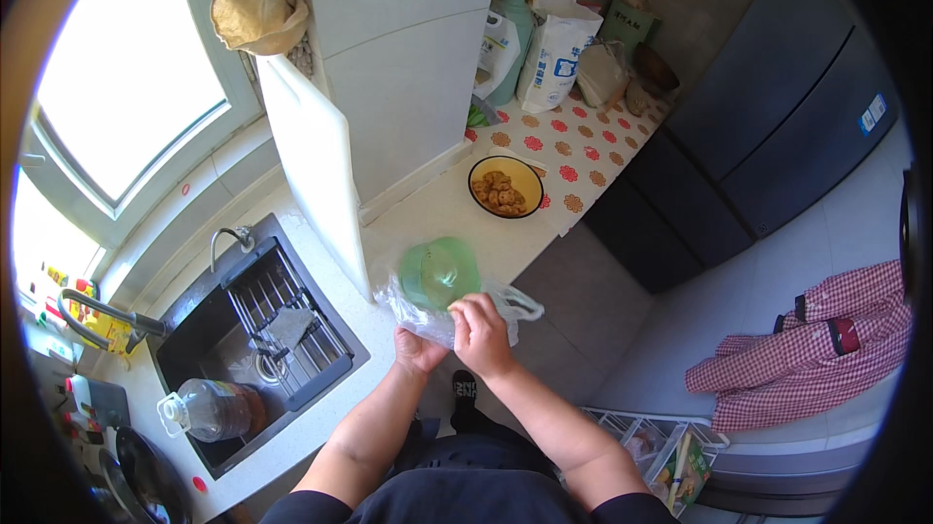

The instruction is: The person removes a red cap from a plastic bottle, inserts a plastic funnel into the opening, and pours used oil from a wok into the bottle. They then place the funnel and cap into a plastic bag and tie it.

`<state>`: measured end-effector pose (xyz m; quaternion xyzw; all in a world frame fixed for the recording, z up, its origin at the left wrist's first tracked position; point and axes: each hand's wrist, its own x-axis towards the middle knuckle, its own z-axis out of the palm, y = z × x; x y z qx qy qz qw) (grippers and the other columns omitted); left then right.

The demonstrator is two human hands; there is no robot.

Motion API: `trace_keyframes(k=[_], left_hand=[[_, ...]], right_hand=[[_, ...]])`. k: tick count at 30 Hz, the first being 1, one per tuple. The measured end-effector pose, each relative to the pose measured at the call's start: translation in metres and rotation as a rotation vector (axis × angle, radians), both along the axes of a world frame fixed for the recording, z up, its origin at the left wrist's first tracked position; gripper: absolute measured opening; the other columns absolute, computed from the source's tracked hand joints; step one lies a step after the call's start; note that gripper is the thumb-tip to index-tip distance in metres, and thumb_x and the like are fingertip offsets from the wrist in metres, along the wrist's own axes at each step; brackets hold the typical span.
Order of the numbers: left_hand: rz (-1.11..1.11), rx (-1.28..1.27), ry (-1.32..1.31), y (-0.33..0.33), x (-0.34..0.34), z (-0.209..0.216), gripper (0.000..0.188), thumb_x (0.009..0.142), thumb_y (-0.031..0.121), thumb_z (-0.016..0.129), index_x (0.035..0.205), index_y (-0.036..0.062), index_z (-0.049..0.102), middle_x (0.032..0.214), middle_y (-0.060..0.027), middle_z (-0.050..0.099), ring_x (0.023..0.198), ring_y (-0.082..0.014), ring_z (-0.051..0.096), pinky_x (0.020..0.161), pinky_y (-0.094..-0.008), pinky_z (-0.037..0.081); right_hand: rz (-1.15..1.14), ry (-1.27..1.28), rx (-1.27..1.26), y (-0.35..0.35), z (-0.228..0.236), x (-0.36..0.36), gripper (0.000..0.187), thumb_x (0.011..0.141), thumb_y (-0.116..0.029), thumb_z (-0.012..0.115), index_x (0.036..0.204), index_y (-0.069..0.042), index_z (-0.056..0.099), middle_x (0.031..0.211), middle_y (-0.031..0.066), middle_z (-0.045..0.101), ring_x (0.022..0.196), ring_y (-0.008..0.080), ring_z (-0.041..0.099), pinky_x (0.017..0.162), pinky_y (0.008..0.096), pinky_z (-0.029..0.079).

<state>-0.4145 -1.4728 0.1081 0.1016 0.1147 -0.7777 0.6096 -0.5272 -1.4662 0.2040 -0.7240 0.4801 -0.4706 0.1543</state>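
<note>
A translucent green bowl-like container [442,269] sits at the counter's near edge with a clear plastic bag [429,322] around its lower side. My left hand [420,350] holds the bag from below, its fingers partly hidden behind the plastic. My right hand [480,334] is closed, pinching the bag close to the container's near rim. One loose bag handle sticks out past my right fingers. Farther back on the counter, a yellow bowl [531,184] with a dark rim contains brown chunks of food.
A white board [309,159] stands upright left of the container. Beyond it lies a dark sink [199,344] with a rack [282,315] and a large plastic bottle [216,410]. A white sack [557,57] stands at the back. A dark fridge [777,106] is at right, above a wire basket [646,427].
</note>
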Motion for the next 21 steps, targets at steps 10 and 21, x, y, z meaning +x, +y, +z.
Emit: trace_keyframes(k=[10, 21], left_hand=[[0.015, -0.007, -0.082, -0.004, 0.000, 0.000, 0.044, 0.085, 0.041, 0.055, 0.114, 0.0090, 0.058, 0.114, -0.0113, 0.060, 0.106, -0.0317, 0.055, 0.093, -0.0464, 0.044], [-0.154, -0.013, 0.002, -0.028, -0.021, -0.005, 0.058, 0.074, 0.047, 0.062, 0.117, 0.0090, 0.057, 0.117, -0.0122, 0.057, 0.110, -0.0287, 0.051, 0.101, -0.0489, 0.035]], right_hand=[[0.167, 0.138, -0.075, 0.031, -0.010, -0.027, 0.021, 0.076, 0.001, 0.061, 0.097, -0.002, 0.067, 0.101, 0.0112, 0.066, 0.080, 0.0245, 0.066, 0.068, 0.0302, 0.054], [-0.397, -0.903, 0.928, -0.011, -0.058, -0.104, 0.028, 0.077, -0.012, 0.071, 0.100, 0.003, 0.063, 0.084, 0.0046, 0.064, 0.075, 0.0111, 0.058, 0.070, 0.0251, 0.045]])
